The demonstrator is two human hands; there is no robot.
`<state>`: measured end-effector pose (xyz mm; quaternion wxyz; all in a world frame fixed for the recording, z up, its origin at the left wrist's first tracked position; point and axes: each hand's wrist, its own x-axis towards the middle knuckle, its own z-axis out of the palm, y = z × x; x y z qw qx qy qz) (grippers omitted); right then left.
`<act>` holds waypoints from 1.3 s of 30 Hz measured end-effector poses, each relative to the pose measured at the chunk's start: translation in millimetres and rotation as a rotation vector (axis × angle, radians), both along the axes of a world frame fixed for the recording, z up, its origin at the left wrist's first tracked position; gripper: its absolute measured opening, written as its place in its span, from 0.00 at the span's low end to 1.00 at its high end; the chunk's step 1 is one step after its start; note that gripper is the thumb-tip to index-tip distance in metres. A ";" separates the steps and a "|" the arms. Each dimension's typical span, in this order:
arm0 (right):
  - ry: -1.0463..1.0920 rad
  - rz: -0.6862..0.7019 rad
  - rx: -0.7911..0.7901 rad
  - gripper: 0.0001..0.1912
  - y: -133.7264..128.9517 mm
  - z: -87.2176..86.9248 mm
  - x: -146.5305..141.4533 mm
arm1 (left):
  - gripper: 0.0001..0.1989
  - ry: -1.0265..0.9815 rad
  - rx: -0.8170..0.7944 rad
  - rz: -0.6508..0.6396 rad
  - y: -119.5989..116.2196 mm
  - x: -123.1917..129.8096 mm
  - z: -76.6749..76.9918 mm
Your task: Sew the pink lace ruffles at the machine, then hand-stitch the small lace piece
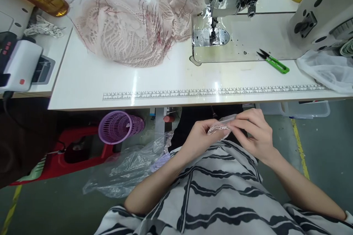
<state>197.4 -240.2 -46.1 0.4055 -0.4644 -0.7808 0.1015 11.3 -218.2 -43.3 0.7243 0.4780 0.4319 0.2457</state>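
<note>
Over my lap, below the table's front edge, a small piece of pale lace fabric with a sheer strip is held between both hands. My left hand is closed on its left side, thumb laid along the lace. The fingertips of my right hand pinch its right side. Part of the piece is hidden behind the fingers. On the table lies a heap of pale pink lace with loose red threads, running back beside the sewing machine's needle plate. Green thread snips rest at the machine bed's front edge.
A printed ruler runs along the table's front edge. White mesh cloth lies at the right. Below are a purple basket, a clear plastic bag, a red stool-like thing and a clear bin.
</note>
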 end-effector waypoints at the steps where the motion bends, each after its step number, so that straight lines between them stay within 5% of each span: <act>1: 0.024 0.010 -0.031 0.07 0.1 1.4 -0.5 | 0.15 0.028 0.030 0.002 -0.2 1.1 -0.9; 12: 0.281 -0.010 -0.200 0.08 -7.3 14.4 -1.2 | 0.16 0.233 0.212 0.013 -2.1 5.0 -6.7; 20: 0.019 0.008 -0.172 0.14 -9.7 1.0 6.8 | 0.16 0.178 0.179 0.033 -1.3 4.1 -6.3; 29: 0.307 -0.002 -0.473 0.05 -5.5 7.3 1.3 | 0.09 0.168 0.486 0.026 -4.6 4.9 0.2; 39: 0.349 -0.016 -0.515 0.04 -7.2 12.2 4.8 | 0.11 0.229 0.485 0.002 -8.5 7.4 -0.2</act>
